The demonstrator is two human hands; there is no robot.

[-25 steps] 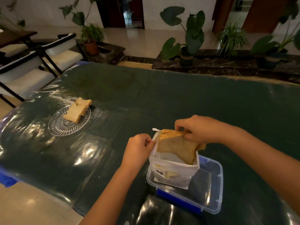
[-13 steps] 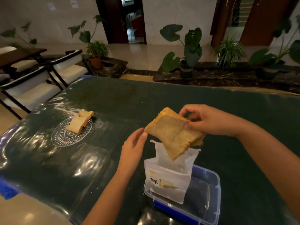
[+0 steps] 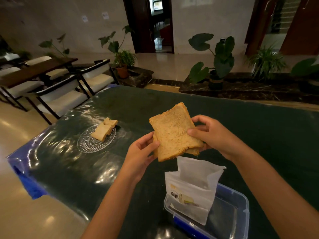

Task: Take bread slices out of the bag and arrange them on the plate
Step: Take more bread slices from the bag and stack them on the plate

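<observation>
I hold a stack of brown bread slices in the air above the dark green table. My right hand pinches the stack's right edge. On the left edge, my left hand grips it with thumb on top. The white bread bag stands open and upright in a clear plastic box right below the slices. A clear glass plate sits at the left of the table with two bread slices lying on it.
The table is covered with shiny plastic film and its left edge drops to the floor. White chairs stand left of it. Potted plants on a dark ledge line the far side.
The right hand pulled the slices up out of the bag and raised them. The left hand let go of the bag and took hold of the slices' left edge.
</observation>
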